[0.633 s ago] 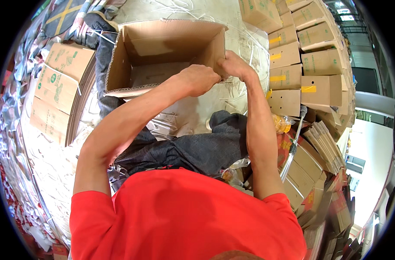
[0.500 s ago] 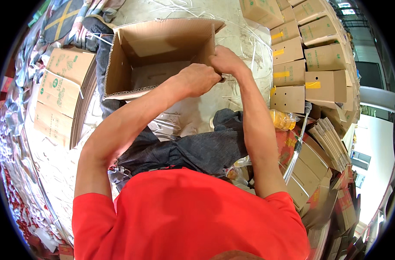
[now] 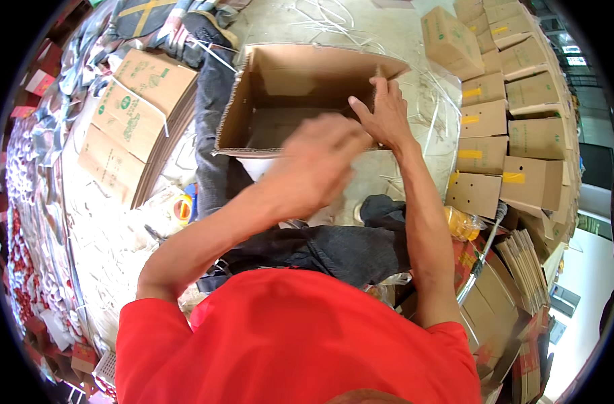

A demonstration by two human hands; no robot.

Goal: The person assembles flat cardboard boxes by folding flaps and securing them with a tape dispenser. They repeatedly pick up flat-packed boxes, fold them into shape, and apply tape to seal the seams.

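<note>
An open-topped cardboard box (image 3: 300, 73) stands on the floor in front of me, its inside facing up. My right hand (image 3: 386, 116) touches the box's right wall, thumb and fingers spread apart; how the fingertips meet the cardboard is partly hidden. Smeared by motion, my left hand (image 3: 320, 165) is over the box's front edge near the right corner. Its fingers are too blurred to show whether they hold anything.
To the left lies a strapped stack of flat cartons (image 3: 128, 121). A yellow-and-blue tape roll (image 3: 184, 209) sits near my left forearm. Made-up boxes (image 3: 482, 155) rise in rows at the right, near a yellow bottle (image 3: 461, 223) and a metal pole (image 3: 480, 259). White straps (image 3: 330, 20) litter the floor.
My view has shifted, so the box appears farther right. My left hand has come away from the box's right wall toward me. The right hand's fingers have spread out.
</note>
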